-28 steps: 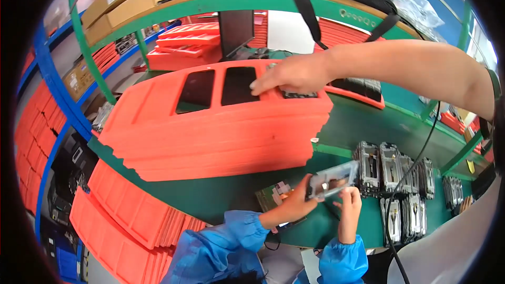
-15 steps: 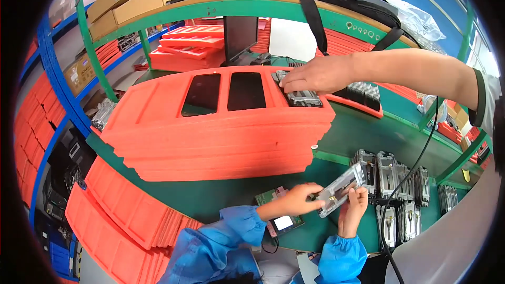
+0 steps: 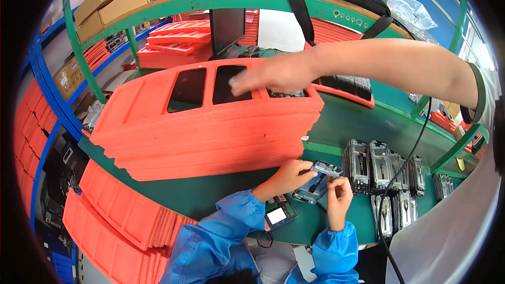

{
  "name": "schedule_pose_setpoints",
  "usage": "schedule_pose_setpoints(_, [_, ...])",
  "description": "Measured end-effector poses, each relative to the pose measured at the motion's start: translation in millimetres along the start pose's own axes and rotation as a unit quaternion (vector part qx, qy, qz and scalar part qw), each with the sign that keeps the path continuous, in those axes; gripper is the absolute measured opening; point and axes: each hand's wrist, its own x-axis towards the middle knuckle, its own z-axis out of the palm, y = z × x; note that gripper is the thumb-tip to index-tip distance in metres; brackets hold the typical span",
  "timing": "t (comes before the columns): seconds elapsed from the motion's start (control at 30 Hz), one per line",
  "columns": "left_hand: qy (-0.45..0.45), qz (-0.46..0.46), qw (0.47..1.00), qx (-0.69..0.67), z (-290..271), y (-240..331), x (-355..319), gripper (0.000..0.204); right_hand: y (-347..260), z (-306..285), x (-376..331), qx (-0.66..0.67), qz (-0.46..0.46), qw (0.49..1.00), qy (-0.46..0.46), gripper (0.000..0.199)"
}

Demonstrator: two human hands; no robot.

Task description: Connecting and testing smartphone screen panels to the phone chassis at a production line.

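A small grey phone frame (image 3: 317, 181) is held above the near edge of the green surface (image 3: 226, 192), right of centre. It is gripped from the left by the left hand (image 3: 288, 176), whose grip is closed around the frame's left side, and it is pinched at its right end by the fingers of the right hand (image 3: 339, 194). Both forearms are covered by blue sleeves (image 3: 231, 231). Just under the left wrist, a small device with a lit screen (image 3: 279, 215) is seen lying on the surface. To the right of the hands, rows of upright grey frames (image 3: 381, 165) are stood close together. A tall stack of orange foam trays (image 3: 210, 126) is set on the far left side, with dark panels (image 3: 188, 90) lying in its top recesses. Another person's bare arm (image 3: 389, 66) is stretched across from the right, its hand (image 3: 271, 78) blurred over the top tray. More orange trays (image 3: 121, 215) are stacked at the near left.
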Motion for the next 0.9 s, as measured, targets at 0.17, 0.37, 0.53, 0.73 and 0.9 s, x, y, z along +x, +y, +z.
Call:
schedule_pose_setpoints(0.17, [0.057, 0.067, 0.996, 0.021, 4.3, 7.0, -14.7, 0.016, -20.6, -29.2, -19.5, -0.359, -0.118, 0.926, -0.011, 0.016])
schedule_pose_setpoints(0.37, [0.049, 0.009, 0.994, -0.102, 5.8, 9.8, -6.5, 0.016, 6.9, -45.5, -41.4, -0.555, -0.060, 0.827, -0.068, 0.017])
schedule_pose_setpoints(0.53, [0.063, 0.085, 0.993, -0.045, 6.1, -3.7, -7.6, 0.016, 25.0, -48.8, -20.1, -0.572, -0.028, 0.819, -0.039, 0.017])
schedule_pose_setpoints(0.73, [0.049, 0.043, 0.997, -0.038, 6.1, -5.9, 1.8, 0.014, 20.3, -49.1, -26.2, -0.518, -0.083, 0.850, 0.037, 0.012])
schedule_pose_setpoints(0.9, [0.007, -0.004, 1.000, -0.026, 0.9, 5.7, -6.8, 0.014, -42.2, -1.7, -44.2, 0.182, 0.330, 0.924, -0.061, 0.028])
